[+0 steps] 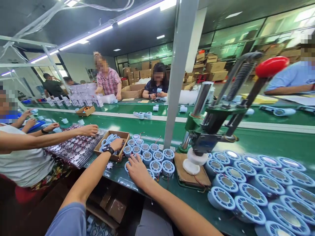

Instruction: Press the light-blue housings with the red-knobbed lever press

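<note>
My left hand (116,144), with a dark watch on its wrist, reaches into a small cardboard box (98,146) of coiled light-blue cords (110,139). Its fingertips point down among the cords and are partly hidden. My right hand (136,170) lies over the near left corner of a group of light-blue round housings (156,166) with grey mesh discs. Its fingers are apart and touch a housing beneath them, which they mostly cover. Thin red wires trail from some housings.
Right of the group stands a green hand press (204,131) with a red lever knob (272,66) and a white round pad. Many more housings (251,193) crowd the right side. A metal post (178,75) rises behind. A co-worker's arm (73,132) extends over wired parts at left.
</note>
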Available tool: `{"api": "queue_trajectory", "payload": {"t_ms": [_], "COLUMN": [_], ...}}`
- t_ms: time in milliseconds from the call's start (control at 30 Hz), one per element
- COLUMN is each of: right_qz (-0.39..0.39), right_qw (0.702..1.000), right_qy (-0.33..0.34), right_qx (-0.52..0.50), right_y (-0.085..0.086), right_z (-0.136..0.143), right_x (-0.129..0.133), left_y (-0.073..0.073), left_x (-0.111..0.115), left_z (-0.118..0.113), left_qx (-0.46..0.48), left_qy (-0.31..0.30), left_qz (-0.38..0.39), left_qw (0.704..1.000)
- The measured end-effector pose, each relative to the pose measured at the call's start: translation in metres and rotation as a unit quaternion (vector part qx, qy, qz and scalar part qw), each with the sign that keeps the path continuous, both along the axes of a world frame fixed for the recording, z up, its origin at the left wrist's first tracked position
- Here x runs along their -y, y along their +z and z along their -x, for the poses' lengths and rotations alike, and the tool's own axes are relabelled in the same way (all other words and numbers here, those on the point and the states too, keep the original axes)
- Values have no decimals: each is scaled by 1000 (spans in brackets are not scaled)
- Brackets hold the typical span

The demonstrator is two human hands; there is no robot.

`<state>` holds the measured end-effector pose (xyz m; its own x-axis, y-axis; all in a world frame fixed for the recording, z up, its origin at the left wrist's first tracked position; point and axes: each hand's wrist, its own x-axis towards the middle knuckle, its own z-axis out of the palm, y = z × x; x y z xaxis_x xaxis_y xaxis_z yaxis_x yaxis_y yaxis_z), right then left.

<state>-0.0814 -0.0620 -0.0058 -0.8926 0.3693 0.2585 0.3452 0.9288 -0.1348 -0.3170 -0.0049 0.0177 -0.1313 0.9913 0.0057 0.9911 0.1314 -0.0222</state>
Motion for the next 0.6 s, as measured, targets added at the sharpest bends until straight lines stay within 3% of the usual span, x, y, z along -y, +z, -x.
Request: {"api": "queue_trajectory", "payload": {"t_ms": [100,167,233,300,367,467,533,600], "right_qz": [-1,10,23,12,-32,-85,-75,-67], "right_qw": [1000,995,976,939,885,817,819,847], "right_qy": [6,6,-37,-154,-311,-488,-514,-476], "right_qx": [-28,-103,-215,-308,-345,-294,-244,-226], "right_y": [12,21,30,42,59,89,104,113], "right_z": [-25,-64,-119,-183,-245,-308,-317,-302], "right_x": [8,16,21,16,-7,-75,-125,-153], "left_y": [18,25,17,-7,-39,-75,-83,-82], "left_x": [13,33,62,93,118,132,130,125], "left_z": [-6,-18,-38,-62,-87,-119,-130,-132], "left_qx": [-1,4,19,63,85,88,97,111], "left_qy": [9,7,-9,-56,-82,-81,-68,-52], "left_qz": [-38,-78,-124,-206,-278,-316,-323,-328], "left_qw": [999,997,992,975,953,941,939,937]}}
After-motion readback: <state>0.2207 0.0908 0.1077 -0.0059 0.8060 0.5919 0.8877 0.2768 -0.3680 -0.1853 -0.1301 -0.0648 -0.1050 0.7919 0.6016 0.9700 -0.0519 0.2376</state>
